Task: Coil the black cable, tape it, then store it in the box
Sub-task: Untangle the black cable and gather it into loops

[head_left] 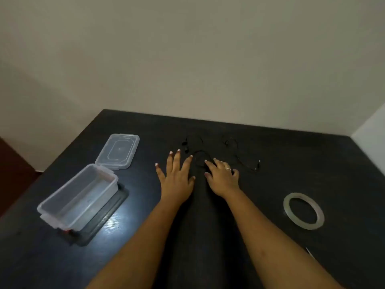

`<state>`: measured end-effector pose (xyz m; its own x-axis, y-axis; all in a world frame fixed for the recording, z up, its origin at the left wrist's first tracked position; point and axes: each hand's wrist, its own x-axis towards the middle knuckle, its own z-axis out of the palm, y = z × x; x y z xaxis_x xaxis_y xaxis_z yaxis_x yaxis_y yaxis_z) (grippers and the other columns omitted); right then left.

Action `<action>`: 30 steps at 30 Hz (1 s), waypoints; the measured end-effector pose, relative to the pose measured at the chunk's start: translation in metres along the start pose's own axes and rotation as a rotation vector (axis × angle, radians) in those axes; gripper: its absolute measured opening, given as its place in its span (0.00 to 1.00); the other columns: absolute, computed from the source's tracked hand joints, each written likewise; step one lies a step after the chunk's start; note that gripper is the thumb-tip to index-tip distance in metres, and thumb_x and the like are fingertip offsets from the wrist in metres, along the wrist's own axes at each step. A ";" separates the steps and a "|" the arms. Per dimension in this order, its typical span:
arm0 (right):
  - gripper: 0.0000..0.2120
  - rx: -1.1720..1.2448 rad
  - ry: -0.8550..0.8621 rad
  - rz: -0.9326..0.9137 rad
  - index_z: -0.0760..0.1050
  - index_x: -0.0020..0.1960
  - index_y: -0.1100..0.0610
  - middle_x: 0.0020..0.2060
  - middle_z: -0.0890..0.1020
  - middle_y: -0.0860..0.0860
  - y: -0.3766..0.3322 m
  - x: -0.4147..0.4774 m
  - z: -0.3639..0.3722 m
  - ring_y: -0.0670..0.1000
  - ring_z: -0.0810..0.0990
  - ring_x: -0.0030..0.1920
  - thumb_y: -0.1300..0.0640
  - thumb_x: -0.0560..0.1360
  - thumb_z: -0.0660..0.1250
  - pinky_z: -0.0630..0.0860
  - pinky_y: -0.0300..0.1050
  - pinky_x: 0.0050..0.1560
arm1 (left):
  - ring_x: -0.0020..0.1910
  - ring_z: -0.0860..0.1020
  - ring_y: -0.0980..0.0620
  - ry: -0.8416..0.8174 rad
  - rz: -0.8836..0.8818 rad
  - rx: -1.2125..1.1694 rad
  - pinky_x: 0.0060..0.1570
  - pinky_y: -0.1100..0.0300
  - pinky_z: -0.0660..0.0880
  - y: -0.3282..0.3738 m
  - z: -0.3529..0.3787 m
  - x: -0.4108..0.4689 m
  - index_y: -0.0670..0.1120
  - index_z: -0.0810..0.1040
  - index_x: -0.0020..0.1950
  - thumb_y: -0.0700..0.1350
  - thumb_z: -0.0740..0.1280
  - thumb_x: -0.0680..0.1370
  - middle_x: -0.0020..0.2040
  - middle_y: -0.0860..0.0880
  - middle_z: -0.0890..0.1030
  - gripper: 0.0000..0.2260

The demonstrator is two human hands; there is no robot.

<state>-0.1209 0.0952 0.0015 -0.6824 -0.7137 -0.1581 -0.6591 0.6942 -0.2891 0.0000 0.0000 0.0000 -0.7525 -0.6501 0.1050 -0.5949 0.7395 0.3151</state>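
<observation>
A thin black cable (230, 142) lies loose in loops on the dark table (291, 155), hard to make out against it; its plug ends lie at the right. My left hand (177, 176) rests flat on the table with fingers spread, just left of the cable. My right hand (221, 178) lies beside it, its fingertips touching a loop of the cable. A clear plastic box (78, 197) stands open at the left. A roll of clear tape (303, 210) lies flat at the right.
The box's clear lid (118, 151) lies behind the box on the table. A wall rises behind the table's far edge. A small pale object (309, 252) shows at the lower right beside my right forearm.
</observation>
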 end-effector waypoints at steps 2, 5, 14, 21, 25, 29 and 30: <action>0.22 0.009 0.112 -0.004 0.59 0.75 0.44 0.75 0.60 0.48 0.003 -0.005 0.010 0.52 0.55 0.76 0.46 0.81 0.54 0.52 0.62 0.71 | 0.76 0.39 0.48 0.043 0.015 0.028 0.67 0.35 0.34 0.002 0.013 -0.010 0.58 0.52 0.75 0.54 0.58 0.79 0.78 0.49 0.45 0.27; 0.18 0.041 0.298 -0.052 0.68 0.70 0.48 0.70 0.70 0.47 0.004 -0.010 0.023 0.50 0.63 0.72 0.49 0.81 0.56 0.56 0.56 0.70 | 0.76 0.44 0.48 0.156 0.095 0.060 0.68 0.36 0.37 0.002 0.027 -0.020 0.57 0.56 0.75 0.52 0.58 0.79 0.78 0.49 0.50 0.24; 0.08 0.111 0.486 -0.114 0.77 0.54 0.50 0.61 0.76 0.47 0.006 -0.057 0.035 0.52 0.69 0.65 0.53 0.79 0.62 0.65 0.53 0.64 | 0.75 0.51 0.47 0.347 0.126 0.153 0.71 0.41 0.42 0.005 0.023 -0.067 0.52 0.62 0.72 0.49 0.58 0.79 0.75 0.47 0.57 0.21; 0.08 0.148 0.609 -0.216 0.74 0.54 0.52 0.51 0.79 0.48 0.004 -0.116 0.045 0.51 0.74 0.56 0.55 0.81 0.56 0.63 0.49 0.59 | 0.70 0.62 0.48 0.367 0.210 0.121 0.66 0.49 0.63 0.001 0.020 -0.114 0.50 0.64 0.72 0.50 0.59 0.79 0.72 0.48 0.64 0.21; 0.08 0.182 0.671 -0.339 0.75 0.52 0.54 0.47 0.79 0.49 0.001 -0.148 0.052 0.52 0.75 0.50 0.55 0.81 0.57 0.67 0.48 0.52 | 0.68 0.65 0.50 0.287 0.355 0.050 0.58 0.54 0.72 0.004 0.014 -0.134 0.50 0.64 0.70 0.49 0.59 0.80 0.70 0.49 0.66 0.19; 0.07 0.103 0.613 -0.403 0.72 0.49 0.52 0.41 0.79 0.46 -0.001 -0.175 0.056 0.48 0.76 0.43 0.49 0.79 0.60 0.65 0.46 0.52 | 0.53 0.73 0.52 0.324 0.378 0.077 0.48 0.58 0.73 0.002 0.012 -0.149 0.49 0.71 0.58 0.45 0.58 0.80 0.58 0.50 0.74 0.08; 0.07 0.064 0.597 -0.400 0.72 0.49 0.51 0.40 0.80 0.46 0.000 -0.179 0.056 0.47 0.76 0.42 0.48 0.79 0.61 0.63 0.45 0.52 | 0.49 0.73 0.52 0.340 0.333 0.067 0.46 0.58 0.73 0.001 0.011 -0.151 0.49 0.72 0.55 0.45 0.58 0.80 0.54 0.50 0.75 0.06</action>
<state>0.0195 0.2176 -0.0231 -0.4606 -0.7269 0.5095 -0.8876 0.3701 -0.2743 0.1104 0.1007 -0.0263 -0.7766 -0.3883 0.4962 -0.3627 0.9195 0.1518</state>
